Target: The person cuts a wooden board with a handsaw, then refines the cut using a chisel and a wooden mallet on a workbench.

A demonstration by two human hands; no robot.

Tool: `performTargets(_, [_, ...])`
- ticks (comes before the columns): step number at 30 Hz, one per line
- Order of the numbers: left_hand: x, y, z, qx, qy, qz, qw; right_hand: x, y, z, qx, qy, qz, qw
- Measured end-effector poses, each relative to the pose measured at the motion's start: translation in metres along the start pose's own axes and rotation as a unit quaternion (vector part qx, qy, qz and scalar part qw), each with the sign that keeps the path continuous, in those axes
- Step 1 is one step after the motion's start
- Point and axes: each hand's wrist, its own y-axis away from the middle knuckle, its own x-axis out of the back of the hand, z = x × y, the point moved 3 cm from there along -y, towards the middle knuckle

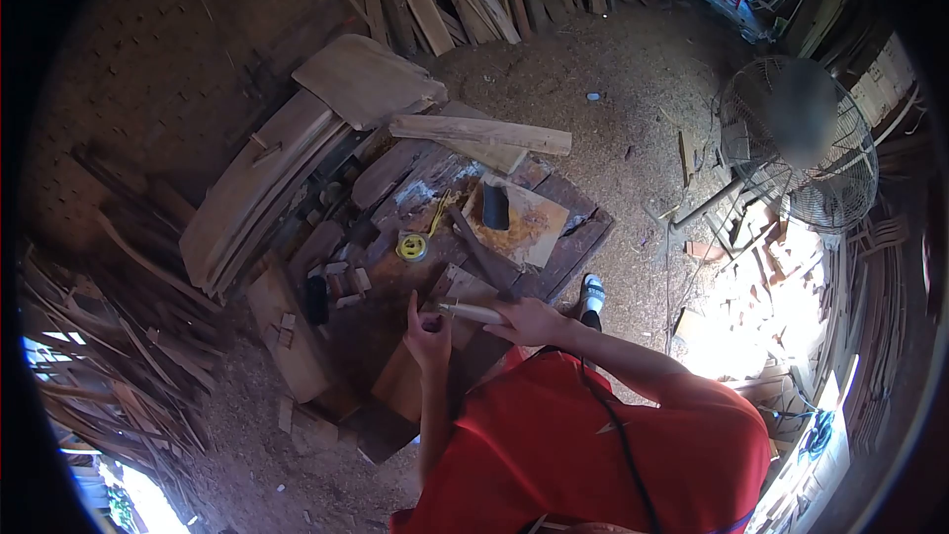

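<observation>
My right hand (531, 322) is closed around a slim white tapered bottle (476, 312), whose narrow tip points left toward my other hand. Just left of that tip is my left hand (429, 340), its index finger raised and the other fingers curled in around a small dark spot; I cannot tell what they hold. Both hands are above the near side of a cluttered wooden workbench (568, 249). A pale wood piece (463, 287) lies beyond them. Farther up the bench sits a yellow tape measure (411, 247). To its right, a dark block (495, 208) rests on a stained light board (539, 222).
Curved boards (262, 178) are stacked at the bench's left, with a long plank (479, 133) across the far end. Small wood blocks (346, 280) lie left of the tape measure. A large fan (801, 143) stands right. A sandalled foot (591, 295) is beside the bench.
</observation>
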Motion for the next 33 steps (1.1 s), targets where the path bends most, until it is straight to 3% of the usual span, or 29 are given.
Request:
performTargets(5, [0.001, -0.001, -0.003, -0.011, -0.001, -0.007, 1.0, 0.002, 0.002, -0.003, 0.027, -0.03, 0.032, 0.999])
performTargets(8, [0.001, -0.001, -0.002, 0.003, -0.017, -0.008, 1.0, -0.009, -0.002, 0.009, 0.01, 0.06, 0.003, 0.998])
performTargets(18, [-0.001, -0.003, -0.009, -0.007, 0.007, 0.001, 1.0, -0.005, -0.002, 0.001, 0.014, -0.052, 0.046, 0.997])
performTargets(21, [0.0, -0.003, -0.01, -0.005, 0.009, -0.004, 1.0, -0.005, -0.005, 0.004, 0.001, -0.005, 0.027, 1.0])
performTargets(31, [0.003, -0.007, -0.002, -0.05, -0.002, -0.01, 0.999, -0.004, -0.009, 0.001, 0.038, -0.059, 0.053, 0.996])
performTargets(33, [0.007, -0.005, 0.0, 0.01, -0.014, -0.037, 0.999, 0.007, -0.008, -0.01, 0.052, -0.077, 0.061, 0.994])
